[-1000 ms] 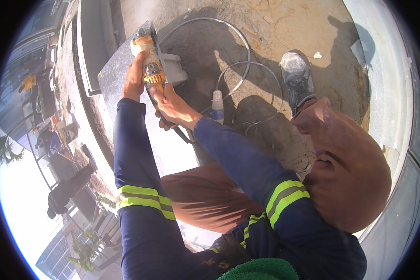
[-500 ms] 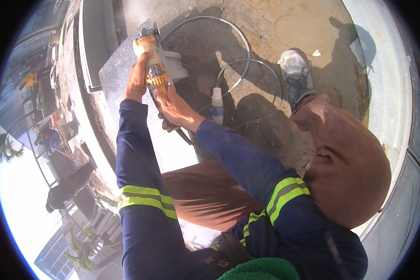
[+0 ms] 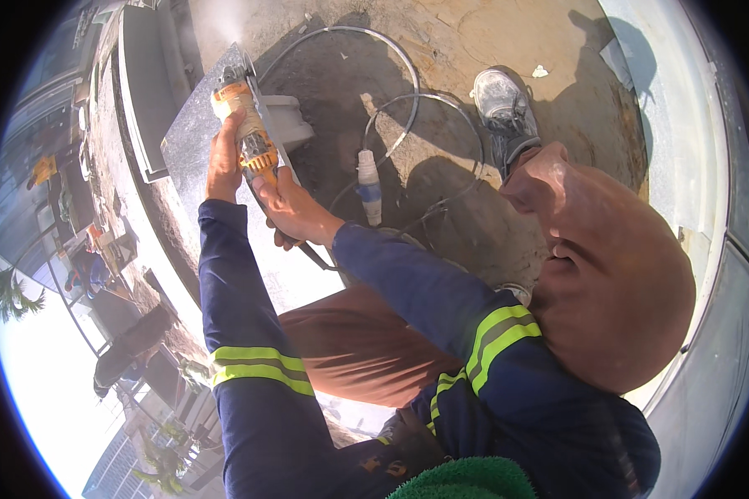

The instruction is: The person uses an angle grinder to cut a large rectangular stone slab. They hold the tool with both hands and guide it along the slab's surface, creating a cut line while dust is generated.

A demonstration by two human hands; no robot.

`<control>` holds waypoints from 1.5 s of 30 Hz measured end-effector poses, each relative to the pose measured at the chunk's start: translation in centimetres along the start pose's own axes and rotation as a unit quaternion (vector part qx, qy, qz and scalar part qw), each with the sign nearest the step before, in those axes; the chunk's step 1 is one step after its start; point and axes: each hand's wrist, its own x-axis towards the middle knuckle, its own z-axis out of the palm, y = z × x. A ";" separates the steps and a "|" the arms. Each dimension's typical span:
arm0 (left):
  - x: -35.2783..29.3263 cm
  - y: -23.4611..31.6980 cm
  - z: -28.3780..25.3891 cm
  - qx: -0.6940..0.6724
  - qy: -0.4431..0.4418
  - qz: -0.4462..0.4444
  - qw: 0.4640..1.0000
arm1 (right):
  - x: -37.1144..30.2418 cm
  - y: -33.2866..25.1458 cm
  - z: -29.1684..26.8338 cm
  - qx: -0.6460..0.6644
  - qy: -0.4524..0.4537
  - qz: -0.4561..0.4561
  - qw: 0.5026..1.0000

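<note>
A yellow and black angle grinder [image 3: 259,155], coated with pale dust, lies across a grey speckled slab [image 3: 185,137]. My left hand [image 3: 224,162] is closed round the front of its body. My right hand [image 3: 298,206] grips the rear end, where a dark cord leaves the tool. The grinder's disc, seen nearly edge-on, is at the slab's right edge near its far corner. Pale dust [image 3: 229,18] sprays away beyond that corner. How deep the disc sits in the slab cannot be made out.
A white and blue plug connector [image 3: 369,187] and looped grey cable [image 3: 414,71] lie on the dusty ground right of the slab. My dusty shoe [image 3: 502,100] stands farther right. A pale block [image 3: 287,121] is beside the slab. Other people and stacked items appear far left.
The whole view has shifted, so most things appear farther left. The grinder has come slightly back toward me along the slab, both hands still on it. Dust continues to spray.
</note>
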 end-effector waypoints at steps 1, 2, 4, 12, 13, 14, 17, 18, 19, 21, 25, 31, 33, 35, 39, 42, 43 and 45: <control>0.1 0.0 -0.1 0.000 0.000 -0.001 1.000 | 0.0 0.0 0.0 0.002 0.000 0.001 1.000; 0.2 -0.1 -0.2 0.000 0.000 -0.002 1.000 | -0.1 0.0 0.1 0.004 -0.001 0.002 1.000; 0.2 -0.1 -0.2 -0.001 -0.003 -0.007 1.000 | 0.0 0.0 0.0 0.008 -0.002 0.002 1.000; -0.2 0.2 -0.1 -0.002 -0.010 -0.013 1.000 | -0.2 0.0 0.1 0.003 -0.006 0.001 1.000; -0.3 0.3 0.1 -0.001 -0.007 -0.013 1.000 | -0.2 0.0 0.0 0.003 -0.004 0.001 1.000; -0.4 0.3 0.2 0.000 -0.004 -0.012 1.000 | -0.1 0.0 0.0 0.004 -0.002 0.002 1.000; -0.4 0.2 0.3 0.000 0.003 -0.004 1.000 | 0.0 0.1 0.0 0.011 0.000 -0.001 1.000; -0.4 0.2 0.3 0.000 0.005 0.000 1.000 | 0.0 0.1 0.1 0.014 0.000 -0.003 1.000; -0.5 0.2 0.2 -0.001 0.006 -0.004 1.000 | 0.0 0.1 0.2 0.016 0.000 -0.002 1.000; -0.6 0.4 0.4 0.000 0.007 -0.011 1.000 | -0.1 0.1 0.2 0.019 0.001 -0.002 1.000; -1.4 0.8 0.9 0.004 0.016 -0.011 1.000 | -0.2 -0.2 0.2 0.020 0.006 0.008 1.000; -1.4 0.7 0.8 0.012 0.007 -0.005 1.000 | 2.2 3.4 0.3 -0.016 0.007 -0.066 0.998; -1.4 0.4 0.5 -0.001 0.006 -0.005 1.000 | 1.1 1.5 0.6 0.003 0.013 -0.028 1.000; -1.3 0.5 0.6 -0.009 0.010 -0.003 1.000 | 0.9 1.1 0.5 -0.008 0.018 -0.016 1.000; -1.6 0.8 1.1 -0.019 0.009 0.005 1.000 | 1.0 1.0 0.3 -0.004 0.015 -0.009 1.000; -1.5 0.5 0.9 -0.020 0.005 0.016 1.000 | 1.2 1.0 0.3 -0.004 0.010 -0.009 1.000; -1.4 0.4 0.7 -0.020 0.003 0.017 1.000 | 1.3 1.1 0.3 -0.006 0.008 -0.010 1.000; -1.2 0.3 0.4 -0.014 0.003 0.016 1.000 | 1.3 1.2 0.2 -0.013 0.007 -0.012 1.000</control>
